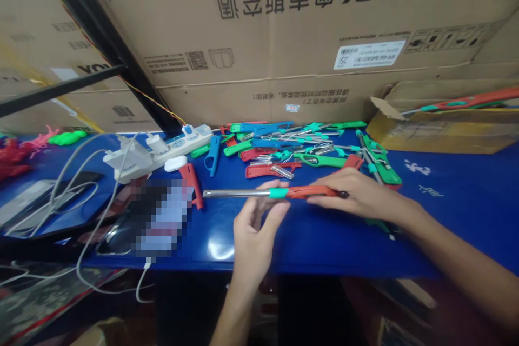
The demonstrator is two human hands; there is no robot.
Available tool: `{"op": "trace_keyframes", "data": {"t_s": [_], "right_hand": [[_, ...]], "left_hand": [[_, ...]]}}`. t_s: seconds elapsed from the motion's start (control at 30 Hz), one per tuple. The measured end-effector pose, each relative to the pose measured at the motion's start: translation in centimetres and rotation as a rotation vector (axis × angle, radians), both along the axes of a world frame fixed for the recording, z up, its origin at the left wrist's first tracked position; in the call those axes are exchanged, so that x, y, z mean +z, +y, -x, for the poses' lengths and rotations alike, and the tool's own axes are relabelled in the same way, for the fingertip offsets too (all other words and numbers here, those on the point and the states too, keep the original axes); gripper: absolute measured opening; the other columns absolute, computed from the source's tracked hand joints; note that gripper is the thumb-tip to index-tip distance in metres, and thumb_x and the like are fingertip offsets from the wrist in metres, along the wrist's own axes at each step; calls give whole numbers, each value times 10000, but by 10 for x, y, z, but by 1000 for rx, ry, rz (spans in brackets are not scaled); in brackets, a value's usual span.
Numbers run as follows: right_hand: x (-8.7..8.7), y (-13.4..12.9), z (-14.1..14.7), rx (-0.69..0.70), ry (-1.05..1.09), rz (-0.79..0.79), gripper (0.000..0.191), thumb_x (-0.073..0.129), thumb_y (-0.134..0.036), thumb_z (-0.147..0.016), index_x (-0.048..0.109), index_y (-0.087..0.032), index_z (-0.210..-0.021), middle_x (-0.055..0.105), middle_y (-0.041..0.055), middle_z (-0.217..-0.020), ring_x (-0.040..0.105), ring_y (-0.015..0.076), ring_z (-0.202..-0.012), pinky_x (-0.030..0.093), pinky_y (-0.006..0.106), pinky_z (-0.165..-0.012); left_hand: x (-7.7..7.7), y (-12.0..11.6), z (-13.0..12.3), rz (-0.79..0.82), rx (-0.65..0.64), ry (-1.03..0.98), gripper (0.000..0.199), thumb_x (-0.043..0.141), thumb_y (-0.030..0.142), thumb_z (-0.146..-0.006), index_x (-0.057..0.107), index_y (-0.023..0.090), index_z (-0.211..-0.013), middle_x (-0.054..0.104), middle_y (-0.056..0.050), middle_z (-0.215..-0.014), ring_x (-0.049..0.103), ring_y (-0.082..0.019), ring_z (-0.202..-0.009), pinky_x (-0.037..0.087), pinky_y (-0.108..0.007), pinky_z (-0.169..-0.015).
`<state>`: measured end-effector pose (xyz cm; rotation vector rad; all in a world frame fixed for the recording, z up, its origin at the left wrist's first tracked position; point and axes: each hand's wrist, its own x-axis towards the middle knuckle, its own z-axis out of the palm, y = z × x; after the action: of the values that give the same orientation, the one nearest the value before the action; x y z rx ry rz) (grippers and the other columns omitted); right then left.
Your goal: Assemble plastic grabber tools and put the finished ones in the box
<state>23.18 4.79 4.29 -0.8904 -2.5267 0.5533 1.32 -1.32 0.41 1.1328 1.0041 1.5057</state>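
A long-nosed lighter (310, 191) with a red handle, a teal collar and a metal tube lies level above the blue table, its tube pointing left. My right hand (357, 194) is closed round the handle's right end. Under the collar, my left hand (259, 224) has its fingers curled behind the lighter and its thumb apart; whether it grips the lighter is hard to tell. Behind the hands lies a pile of lighter parts: green casings (324, 160), red casings (263, 170), blue casings (270, 128) and metal tubes. A red casing piece (192, 186) lies near the tube's tip.
A white power strip (182, 146) with plugs, cables and a phone (162, 219) are at the left. An open carton (446, 130) holding red lighters stands at the right. Large cardboard boxes (251, 65) stand behind the table (324, 243). Soft red and green items lie far left.
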Motion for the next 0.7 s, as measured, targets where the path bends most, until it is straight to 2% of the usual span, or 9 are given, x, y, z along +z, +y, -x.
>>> {"op": "trace_keyframes", "data": {"t_s": [0.07,0.13,0.33,0.4,0.53,0.7], "right_hand": [[0,-3,4,29,20,15,366,521,-394,-1012,655,-250,-1320,752,50,-1137,690,151,-816,497,251,-714],[0,-6,8,50,20,7,366,499,-376,-1021,631,-268,-1345,727,52,-1221,703,162,-896,513,262,-764],[-7,-6,12,12,-65,-86,385,516,-519,-992,717,-191,-1007,749,28,-845,670,153,-679,438,259,-602],[-9,-6,14,18,-63,-98,360,490,-476,-1017,717,-196,-1018,756,34,-874,684,150,-706,442,254,-614],[-11,-10,17,32,-12,-174,332,496,-440,-1023,699,-220,-1168,766,57,-1072,723,172,-870,484,255,-707],[-8,-14,16,33,6,-217,338,473,-412,-1038,720,-181,-1021,765,46,-900,687,140,-712,437,255,-630]], "left_hand": [[-1,1,1,16,26,7,284,714,315,-896,722,180,-1146,746,-91,-1150,726,-182,-866,581,-308,-862],[-3,1,2,23,41,28,242,718,303,-895,739,183,-1104,747,-83,-1144,727,-179,-841,587,-314,-850],[-5,0,1,-46,-37,155,115,739,239,-870,780,208,-973,718,-69,-1177,662,-242,-1142,515,-366,-1031],[-5,1,0,-48,-40,154,114,752,241,-857,782,214,-964,706,-64,-1179,653,-239,-1143,531,-350,-1000],[-6,2,0,-27,-28,131,127,755,265,-861,782,217,-975,714,-49,-1076,665,-207,-1068,549,-298,-937],[-5,1,1,-67,-52,149,157,690,305,-918,789,231,-1015,721,-54,-1111,665,-208,-1084,532,-307,-969]]}}
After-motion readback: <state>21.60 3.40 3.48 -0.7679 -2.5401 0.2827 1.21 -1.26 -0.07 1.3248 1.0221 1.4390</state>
